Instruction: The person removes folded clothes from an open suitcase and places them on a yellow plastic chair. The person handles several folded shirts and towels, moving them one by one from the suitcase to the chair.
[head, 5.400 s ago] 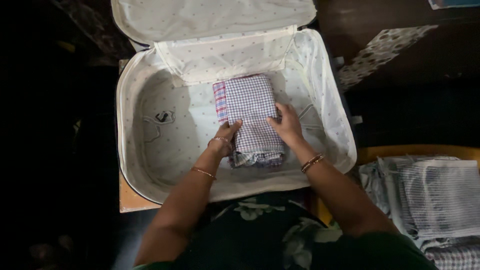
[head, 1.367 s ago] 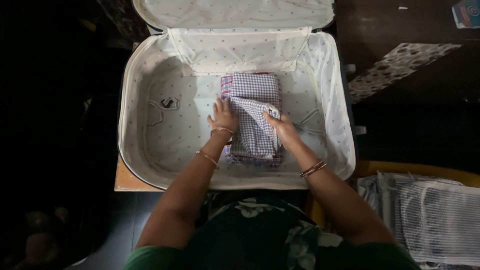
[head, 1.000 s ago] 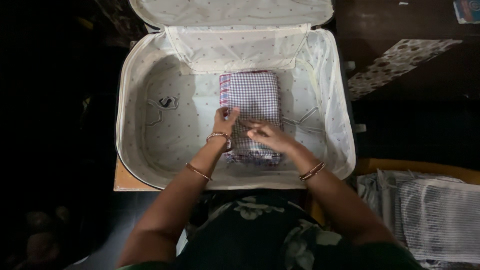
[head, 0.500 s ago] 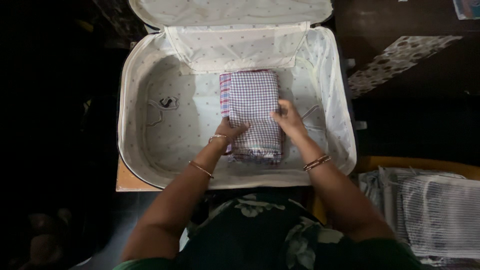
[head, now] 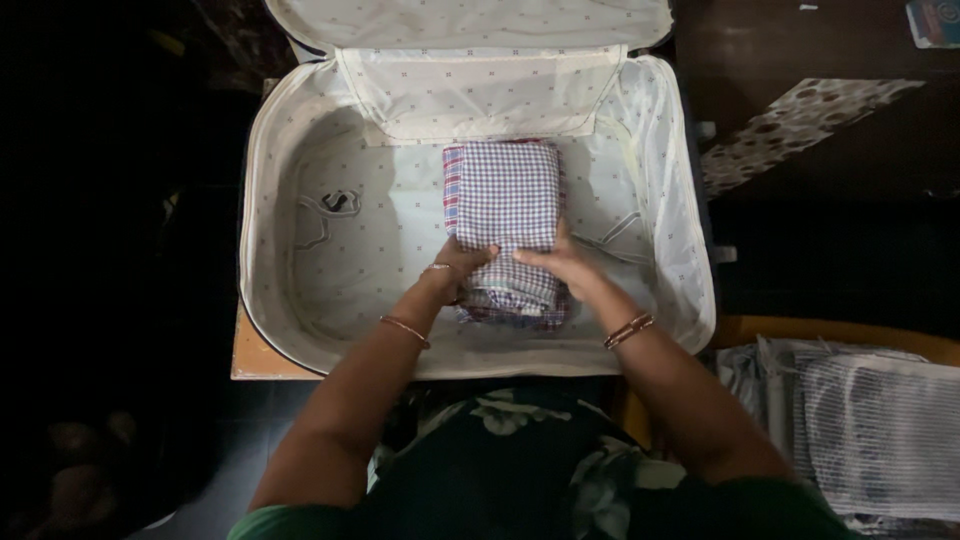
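An open suitcase (head: 300,330) with pale dotted lining lies in front of me. In its middle sits a stack of folded checked cloths (head: 507,195), a blue-and-white one on top and a red-striped one showing at the left edge. My left hand (head: 455,265) presses on the stack's near left corner. My right hand (head: 555,262) lies flat on the near end of the top cloth, fingers pointing left. Both hands rest on the cloth without lifting it.
A strap with a dark buckle (head: 335,205) lies in the left half of the suitcase; another strap (head: 620,230) lies at the right. A pile of folded striped cloths (head: 870,420) sits at the lower right. A patterned cloth (head: 800,115) lies at the upper right.
The top cloth's raised near flap has been laid down and smoothed flat. My right hand has moved from the stack's right side onto its near end.
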